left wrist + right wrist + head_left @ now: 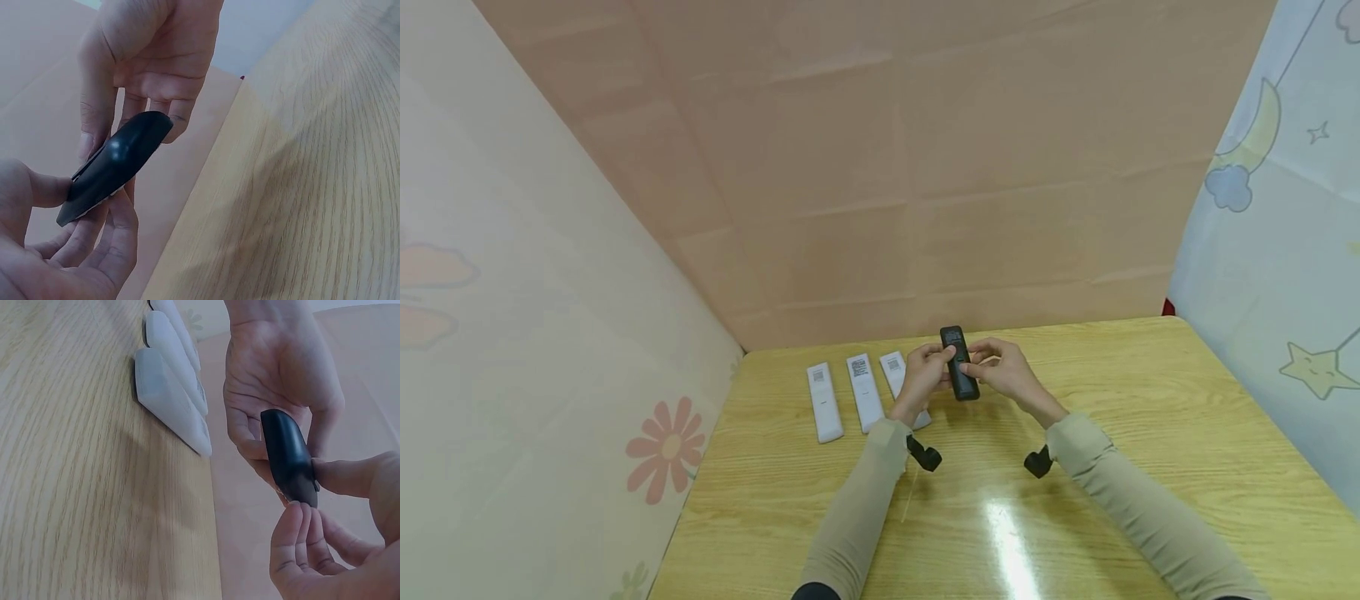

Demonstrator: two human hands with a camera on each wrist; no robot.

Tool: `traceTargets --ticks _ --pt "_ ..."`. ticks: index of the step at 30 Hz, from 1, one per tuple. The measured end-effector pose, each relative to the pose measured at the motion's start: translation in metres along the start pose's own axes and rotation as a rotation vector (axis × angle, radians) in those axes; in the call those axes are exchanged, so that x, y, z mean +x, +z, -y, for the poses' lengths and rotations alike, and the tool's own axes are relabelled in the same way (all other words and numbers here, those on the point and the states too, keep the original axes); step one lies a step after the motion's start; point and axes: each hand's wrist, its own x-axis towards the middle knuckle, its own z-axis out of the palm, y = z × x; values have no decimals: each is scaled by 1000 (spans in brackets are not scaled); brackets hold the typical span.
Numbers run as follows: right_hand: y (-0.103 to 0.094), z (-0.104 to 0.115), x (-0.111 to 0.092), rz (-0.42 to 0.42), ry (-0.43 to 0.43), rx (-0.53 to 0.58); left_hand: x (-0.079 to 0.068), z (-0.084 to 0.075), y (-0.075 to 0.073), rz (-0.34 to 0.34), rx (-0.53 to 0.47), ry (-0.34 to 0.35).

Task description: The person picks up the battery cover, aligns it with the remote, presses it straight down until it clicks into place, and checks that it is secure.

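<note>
A black remote control (964,382) is held up over the far part of the table, its back with a printed label facing upward. My left hand (922,377) grips its left side, thumb on the back and fingers curled underneath. On the other side, my right hand (1009,375) pinches it, with the thumb pressed on the back near the middle. In the left wrist view the remote (119,159) appears edge-on between both hands. The right wrist view shows its dark rounded end (287,450), with the right fingertips at its lower end.
Three white remotes lie side by side left of the hands: a left one (825,404), a middle one (866,396) and a right one (894,372), partly hidden by the left hand. The wooden table (760,517) meets a brown backdrop (850,208) behind and a patterned wall (550,333) at left.
</note>
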Motion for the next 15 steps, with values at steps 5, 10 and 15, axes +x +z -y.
traceTargets --ticks 5,10,15 --pt "0 -2 0 3 30 10 -1 -1 0 8 -16 11" --pt "-2 -4 0 13 46 33 -2 -1 -1 22 -25 22" --pt "-2 -7 2 30 69 83 0 0 -2 26 -15 25"
